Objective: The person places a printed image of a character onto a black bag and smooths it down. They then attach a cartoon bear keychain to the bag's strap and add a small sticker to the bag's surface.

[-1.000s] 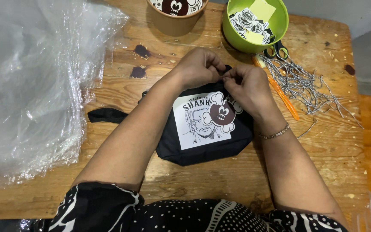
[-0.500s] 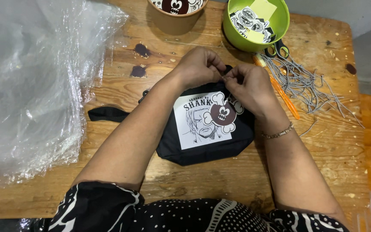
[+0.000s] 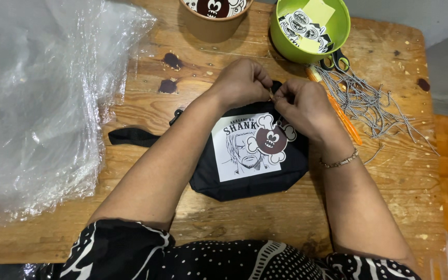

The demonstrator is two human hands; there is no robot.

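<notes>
Black pouch (image 3: 250, 173), centre of wooden counter (image 3: 400, 171). Left hand (image 3: 242, 83) and right hand (image 3: 304, 106) pinch closed on something small at its top edge; item hidden. Advisable: steady pouch, small finger movements.

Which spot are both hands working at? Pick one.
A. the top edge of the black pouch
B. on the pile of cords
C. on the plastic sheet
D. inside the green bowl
A: the left hand and right hand meet, fingertips together, at the top edge of the black pouch, away from the other spots.
</notes>
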